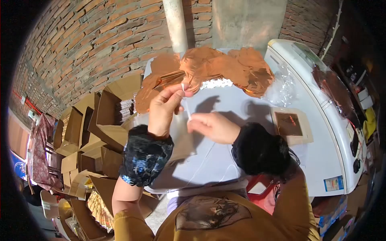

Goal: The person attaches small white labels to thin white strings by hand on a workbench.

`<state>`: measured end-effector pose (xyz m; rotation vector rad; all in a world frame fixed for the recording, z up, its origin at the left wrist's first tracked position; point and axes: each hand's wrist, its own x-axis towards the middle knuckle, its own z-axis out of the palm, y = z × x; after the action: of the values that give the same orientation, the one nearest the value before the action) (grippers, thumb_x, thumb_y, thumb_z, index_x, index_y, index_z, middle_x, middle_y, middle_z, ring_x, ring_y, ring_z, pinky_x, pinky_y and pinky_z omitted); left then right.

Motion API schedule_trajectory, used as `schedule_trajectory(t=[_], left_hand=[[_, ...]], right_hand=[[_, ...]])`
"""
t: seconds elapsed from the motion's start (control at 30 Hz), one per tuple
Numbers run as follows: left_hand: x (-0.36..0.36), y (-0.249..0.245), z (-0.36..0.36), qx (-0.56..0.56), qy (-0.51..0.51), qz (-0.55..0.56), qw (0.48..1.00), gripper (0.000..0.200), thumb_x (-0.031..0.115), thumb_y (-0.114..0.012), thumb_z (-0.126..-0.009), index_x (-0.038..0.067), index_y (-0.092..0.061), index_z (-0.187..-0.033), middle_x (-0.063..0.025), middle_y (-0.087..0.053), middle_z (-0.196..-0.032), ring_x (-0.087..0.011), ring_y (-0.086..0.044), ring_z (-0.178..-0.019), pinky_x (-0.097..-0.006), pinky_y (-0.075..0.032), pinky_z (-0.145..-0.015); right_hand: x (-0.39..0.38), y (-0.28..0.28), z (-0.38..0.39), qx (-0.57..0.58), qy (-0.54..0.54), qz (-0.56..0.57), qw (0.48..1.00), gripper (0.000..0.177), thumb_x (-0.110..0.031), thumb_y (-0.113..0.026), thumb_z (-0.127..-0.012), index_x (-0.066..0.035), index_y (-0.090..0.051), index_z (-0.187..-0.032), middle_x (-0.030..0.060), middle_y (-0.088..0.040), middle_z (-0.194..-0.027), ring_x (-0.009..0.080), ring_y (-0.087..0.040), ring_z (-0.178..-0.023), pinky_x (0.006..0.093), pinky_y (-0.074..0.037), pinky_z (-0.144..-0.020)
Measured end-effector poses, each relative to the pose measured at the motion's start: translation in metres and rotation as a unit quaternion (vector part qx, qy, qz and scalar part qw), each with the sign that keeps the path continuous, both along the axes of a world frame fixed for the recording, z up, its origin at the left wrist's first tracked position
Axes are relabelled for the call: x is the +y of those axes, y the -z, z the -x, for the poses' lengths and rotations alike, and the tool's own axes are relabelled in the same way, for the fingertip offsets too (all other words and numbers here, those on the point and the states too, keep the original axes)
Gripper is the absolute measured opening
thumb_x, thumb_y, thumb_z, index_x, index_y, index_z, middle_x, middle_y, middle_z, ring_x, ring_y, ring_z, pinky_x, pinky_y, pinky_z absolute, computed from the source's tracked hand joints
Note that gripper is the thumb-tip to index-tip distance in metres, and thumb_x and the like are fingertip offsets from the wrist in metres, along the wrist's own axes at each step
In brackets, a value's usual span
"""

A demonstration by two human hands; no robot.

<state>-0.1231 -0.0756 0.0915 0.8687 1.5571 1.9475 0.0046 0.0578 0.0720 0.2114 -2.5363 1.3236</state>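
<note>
Above the left part of the white table (217, 164), my left hand (165, 106) is raised with thumb and fingers pinched on a thin white string (188, 107). Lower and to the right, my right hand (214, 126) has its fingers closed on the same string, whose thin ends trail down over the tabletop. Just behind my left hand lie shiny copper-coloured foil pieces (217, 64), heaped in an arc along the table's far side. A clear plastic sheet (181, 142) lies under my hands. White bits (216, 83) show at the front of the foil heap.
Open cardboard boxes (108, 116) with bundles inside stand at the left. A white appliance (321, 104) borders the table's right side. A flat packet with a brown square (288, 123) and crumpled clear plastic (281, 86) lie on the right. Behind is a brick wall (100, 36).
</note>
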Motion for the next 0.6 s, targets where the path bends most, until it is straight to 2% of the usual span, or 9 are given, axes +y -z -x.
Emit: schedule_trajectory(t=[0.07, 0.1, 0.17, 0.2, 0.27, 0.33, 0.43, 0.53, 0.6], left_hand=[[0.0, 0.01, 0.009, 0.128, -0.033, 0.05, 0.99, 0.024, 0.015, -0.056, -0.092, 0.004, -0.062, -0.113, -0.0013, -0.067, -0.09, -0.0025, -0.05, -0.066, -0.0183, -0.041, -0.058], [-0.003, 0.012, 0.012, 0.16, -0.018, 0.079, 0.984, 0.024, 0.015, -0.056, -0.092, 0.003, -0.062, -0.113, -0.0015, -0.067, -0.091, -0.0028, -0.05, -0.066, -0.0182, -0.041, -0.058], [-0.011, -0.004, 0.009, 0.079, 0.142, 0.091, 0.982, 0.029, 0.017, -0.056, -0.092, 0.003, -0.059, -0.118, -0.0031, -0.067, -0.096, -0.0038, -0.05, -0.064, -0.0174, -0.041, -0.057], [-0.017, -0.012, 0.005, 0.033, 0.218, 0.098, 0.97, 0.032, 0.017, -0.056, -0.092, 0.003, -0.058, -0.12, -0.0039, -0.067, -0.099, -0.0043, -0.05, -0.063, -0.0169, -0.041, -0.056], [-0.014, -0.019, 0.001, -0.006, 0.187, 0.003, 0.982, 0.037, 0.019, -0.054, -0.093, 0.002, -0.054, -0.125, -0.0055, -0.066, -0.102, -0.0049, -0.05, -0.061, -0.0163, -0.041, -0.055], [-0.006, -0.035, -0.002, -0.004, 0.131, -0.061, 0.99, 0.044, 0.021, -0.052, -0.094, 0.001, -0.047, -0.132, -0.0078, -0.065, -0.105, -0.0055, -0.05, -0.06, -0.0163, -0.041, -0.055], [-0.002, -0.019, 0.024, 0.23, 0.074, 0.107, 0.965, 0.05, 0.035, -0.044, -0.098, 0.0, -0.044, -0.133, -0.0085, -0.064, -0.111, -0.0064, -0.047, -0.058, -0.0166, -0.039, -0.053], [-0.01, -0.033, 0.013, 0.053, 0.271, 0.061, 0.959, 0.057, 0.046, -0.035, -0.098, 0.001, -0.047, -0.131, -0.0079, -0.065, -0.108, -0.0067, -0.046, -0.057, -0.0176, -0.038, -0.052], [-0.002, -0.035, 0.01, -0.041, 0.215, -0.032, 0.975, 0.061, 0.051, -0.031, -0.098, 0.001, -0.05, -0.127, -0.0079, -0.065, -0.103, -0.0069, -0.047, -0.057, -0.019, -0.037, -0.052]], right_hand=[[-0.009, -0.027, -0.008, 0.026, -0.027, 0.034, 0.999, 0.017, -0.019, -0.048, -0.094, -0.008, -0.06, -0.088, 0.0086, -0.059, -0.077, 0.0126, -0.058, -0.072, 0.0295, -0.046, -0.066], [0.004, -0.028, -0.003, 0.044, 0.009, 0.035, 0.998, 0.019, -0.02, -0.046, -0.097, -0.007, -0.06, -0.095, -0.0031, -0.059, -0.083, 0.0053, -0.052, -0.079, 0.0237, -0.043, -0.071], [0.028, -0.047, 0.006, -0.004, 0.046, 0.178, 0.983, 0.02, -0.021, -0.046, -0.098, -0.006, -0.059, -0.096, -0.0026, -0.058, -0.083, 0.006, -0.052, -0.08, 0.0236, -0.043, -0.072], [0.042, -0.046, 0.012, -0.022, 0.045, 0.143, 0.988, 0.02, -0.021, -0.046, -0.098, -0.006, -0.059, -0.097, -0.0026, -0.057, -0.083, 0.0059, -0.052, -0.081, 0.0232, -0.042, -0.073], [0.041, -0.024, 0.023, 0.054, -0.002, 0.117, 0.992, 0.018, -0.016, -0.046, -0.096, -0.001, -0.056, -0.092, 0.0029, -0.06, -0.085, 0.0108, -0.055, -0.087, 0.0262, -0.044, -0.079], [0.022, -0.021, 0.015, 0.007, -0.024, 0.049, 0.999, 0.019, -0.017, -0.045, -0.096, -0.001, -0.056, -0.094, 0.003, -0.061, -0.087, 0.0111, -0.056, -0.088, 0.0269, -0.044, -0.08], [0.022, -0.05, 0.009, -0.036, -0.033, 0.114, 0.992, 0.023, -0.021, -0.045, -0.097, -0.004, -0.06, -0.096, 0.0023, -0.062, -0.09, 0.0116, -0.056, -0.088, 0.0274, -0.043, -0.081], [0.041, -0.057, 0.011, -0.065, -0.001, 0.154, 0.986, 0.024, -0.026, -0.044, -0.098, -0.008, -0.059, -0.098, -0.0003, -0.061, -0.087, 0.0086, -0.052, -0.08, 0.0249, -0.042, -0.072], [0.042, -0.037, 0.015, -0.084, 0.011, 0.153, 0.985, 0.023, -0.027, -0.043, -0.098, -0.011, -0.059, -0.098, -0.0018, -0.059, -0.082, 0.0061, -0.049, -0.072, 0.0232, -0.041, -0.064]])
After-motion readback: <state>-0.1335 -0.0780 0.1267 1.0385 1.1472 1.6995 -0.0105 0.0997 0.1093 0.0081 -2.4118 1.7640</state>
